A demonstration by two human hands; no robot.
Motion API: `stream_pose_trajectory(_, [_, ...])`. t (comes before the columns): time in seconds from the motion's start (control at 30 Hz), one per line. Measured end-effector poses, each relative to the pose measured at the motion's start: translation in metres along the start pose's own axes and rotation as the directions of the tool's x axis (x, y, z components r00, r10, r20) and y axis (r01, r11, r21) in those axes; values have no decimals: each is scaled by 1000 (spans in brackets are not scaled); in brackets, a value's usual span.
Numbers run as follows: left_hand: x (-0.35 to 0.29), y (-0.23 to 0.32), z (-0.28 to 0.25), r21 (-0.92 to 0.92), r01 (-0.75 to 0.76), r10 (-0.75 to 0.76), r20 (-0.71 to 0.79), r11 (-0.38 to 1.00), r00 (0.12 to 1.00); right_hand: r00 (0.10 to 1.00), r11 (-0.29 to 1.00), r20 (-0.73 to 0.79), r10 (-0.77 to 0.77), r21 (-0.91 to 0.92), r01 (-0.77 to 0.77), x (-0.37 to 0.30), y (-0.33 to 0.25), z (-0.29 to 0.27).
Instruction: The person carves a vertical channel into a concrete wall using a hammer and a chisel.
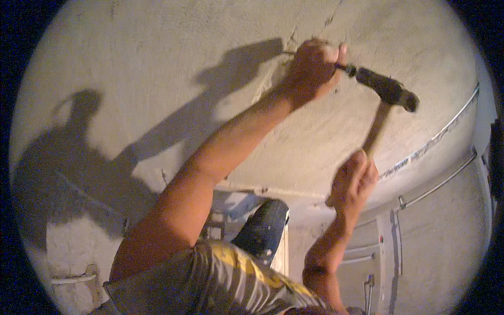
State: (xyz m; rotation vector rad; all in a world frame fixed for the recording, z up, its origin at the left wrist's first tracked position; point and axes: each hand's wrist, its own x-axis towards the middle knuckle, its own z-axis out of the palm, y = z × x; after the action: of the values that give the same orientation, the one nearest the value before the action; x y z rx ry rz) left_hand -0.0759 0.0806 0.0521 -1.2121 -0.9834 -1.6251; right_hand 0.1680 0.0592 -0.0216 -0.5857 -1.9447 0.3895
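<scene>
My left hand (315,65) is closed around a dark metal chisel (343,67), held against the plastered surface near a crack and a chipped groove (266,84). Most of the chisel is hidden inside the fist; its butt end sticks out to the right. Lower down, my right hand (356,181) grips the wooden handle of a hammer (391,90). The hammer's dark head is lined up with the chisel's butt, at or very close to it; I cannot tell whether they touch.
Rough plaster (173,52) spreads around both hands, with my arm's shadow (173,123) across its left. White pipes (438,184) run along the wall at right, and another pipe piece (73,280) shows at lower left. My bent knee (265,226) is below.
</scene>
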Motion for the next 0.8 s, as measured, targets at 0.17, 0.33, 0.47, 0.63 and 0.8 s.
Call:
stream_pose_trajectory(0.17, [-5, -10, -7, 16, -10, 10, -12, 1000, 1000, 833, 820, -413, -367, 279, 500, -7, 7, -63])
stream_pose_trajectory(0.33, [-1, 3, -5, -5, 8, -8, -5, 1000, 1000, 578, 681, -539, -612, 12, 732, -26, -2, -105])
stream_pose_trajectory(0.47, [-6, 2, -5, 58, 17, -22, 83, 998, 996, 997, 978, 60, 58, 195, -69, 6, 1, 22])
stream_pose_trajectory(0.63, [-5, -10, -2, 20, 19, -19, -32, 1000, 999, 589, 443, -71, -805, -733, 517, -8, 25, -82])
stream_pose_trajectory(0.8, [-9, -12, -7, 33, 39, -39, 19, 999, 999, 649, 619, -590, -481, 296, 727, -19, -14, -124])
